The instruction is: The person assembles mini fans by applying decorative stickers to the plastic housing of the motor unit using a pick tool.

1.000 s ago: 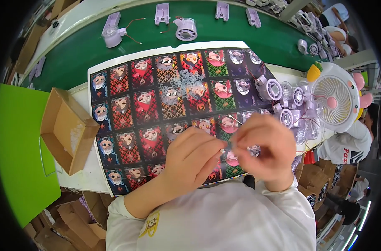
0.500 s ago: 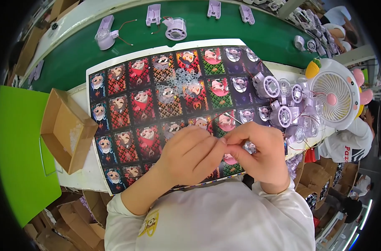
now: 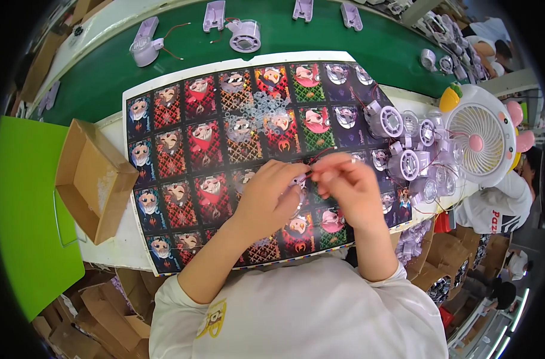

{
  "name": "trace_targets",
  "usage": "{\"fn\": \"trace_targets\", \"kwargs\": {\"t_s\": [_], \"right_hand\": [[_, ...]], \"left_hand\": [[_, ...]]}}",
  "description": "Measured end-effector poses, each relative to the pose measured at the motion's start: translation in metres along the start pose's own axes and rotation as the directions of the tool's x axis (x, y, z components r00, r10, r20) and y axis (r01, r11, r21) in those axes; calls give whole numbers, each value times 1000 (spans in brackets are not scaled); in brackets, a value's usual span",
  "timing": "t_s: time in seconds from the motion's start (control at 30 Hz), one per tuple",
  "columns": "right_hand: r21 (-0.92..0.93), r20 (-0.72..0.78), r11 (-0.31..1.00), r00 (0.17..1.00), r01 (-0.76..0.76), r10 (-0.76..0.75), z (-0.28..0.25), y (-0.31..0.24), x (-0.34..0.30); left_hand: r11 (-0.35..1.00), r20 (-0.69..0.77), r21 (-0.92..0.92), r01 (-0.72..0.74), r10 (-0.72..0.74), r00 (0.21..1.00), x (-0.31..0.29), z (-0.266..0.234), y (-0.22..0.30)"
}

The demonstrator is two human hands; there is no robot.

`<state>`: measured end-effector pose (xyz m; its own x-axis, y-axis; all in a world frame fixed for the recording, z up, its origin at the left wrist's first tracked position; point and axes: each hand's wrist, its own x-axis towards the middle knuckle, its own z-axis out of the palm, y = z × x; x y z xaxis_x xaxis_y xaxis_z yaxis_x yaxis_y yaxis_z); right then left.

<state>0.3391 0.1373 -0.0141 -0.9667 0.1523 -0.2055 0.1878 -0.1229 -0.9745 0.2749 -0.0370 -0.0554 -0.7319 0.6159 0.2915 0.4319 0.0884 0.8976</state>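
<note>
Lilac part (image 3: 301, 181) is gripped by left hand (image 3: 269, 196), wire (image 3: 309, 173) by right hand (image 3: 355, 190); box (image 3: 84, 158) holds translucent bits (image 3: 104, 188).

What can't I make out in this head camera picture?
Head view:
Lilac part: partly hidden by the left hand.
Whatever the right hand may be pinching: too small and blurred.
Little clear pieces: too small and crowded to count.
</note>
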Motion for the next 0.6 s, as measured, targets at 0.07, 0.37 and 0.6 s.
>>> {"fn": "trace_targets", "kwargs": {"t_s": [0.07,0.37,0.6], "right_hand": [[-251,90,943,975,218,-202,11,-1,-2],[-571,274,657,869,492,-413,18,-14,3],[-582,230,694,904,424,-360,21,-10,0]], "left_hand": [[1000,-2,-26,-15,15,1000,1,0,-2],[998,0,-49,-39,39,999,1,-1,-5],[995,30,-68,-66,69,997,1,-2,-9]]}}
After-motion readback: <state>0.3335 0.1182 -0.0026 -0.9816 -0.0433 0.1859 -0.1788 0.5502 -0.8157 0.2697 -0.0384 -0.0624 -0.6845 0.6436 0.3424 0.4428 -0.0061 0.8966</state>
